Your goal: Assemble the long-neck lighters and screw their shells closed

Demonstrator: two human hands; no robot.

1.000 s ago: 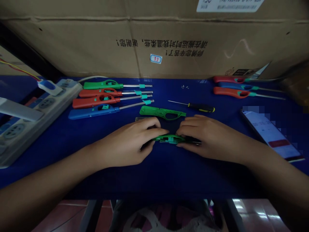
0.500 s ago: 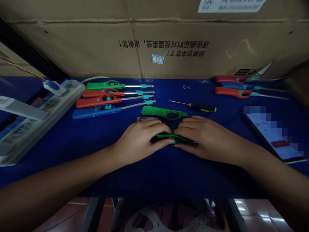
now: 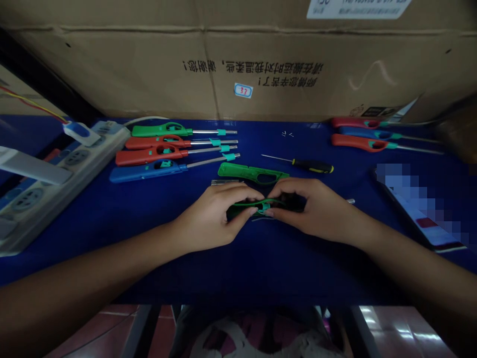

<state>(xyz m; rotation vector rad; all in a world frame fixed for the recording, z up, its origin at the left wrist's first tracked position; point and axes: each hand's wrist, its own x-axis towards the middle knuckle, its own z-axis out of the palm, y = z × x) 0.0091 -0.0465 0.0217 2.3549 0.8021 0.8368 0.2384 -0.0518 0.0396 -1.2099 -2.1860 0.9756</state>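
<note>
My left hand [image 3: 208, 216] grips the left part of a green lighter casing [image 3: 249, 203] between thumb and fingers. My right hand [image 3: 320, 206] is closed on its other part, the thumb pressed near a turquoise trigger piece [image 3: 264, 207]. Fingers hide much of the casing's inside. Past the right hand a small silver tip [image 3: 351, 201] shows, perhaps the lighter's metal tube. Just beyond my fingers lies a loose green casing half [image 3: 238, 171], with a small clear and metallic part [image 3: 222, 182] beside it.
A screwdriver [image 3: 312, 165] lies beyond my right hand, below tiny bits [image 3: 286, 134], likely screws. Several stick lighters [image 3: 149, 172] are lined up at left, and three more lighters [image 3: 357, 142] at right. A power strip [image 3: 76, 158], a phone [image 3: 421, 214] and a cardboard box [image 3: 149, 74] surround these.
The green casing in my hands has turned, so the turquoise trigger piece shows more. My right hand's fingers are more arched, and a silver tip now shows to its right.
</note>
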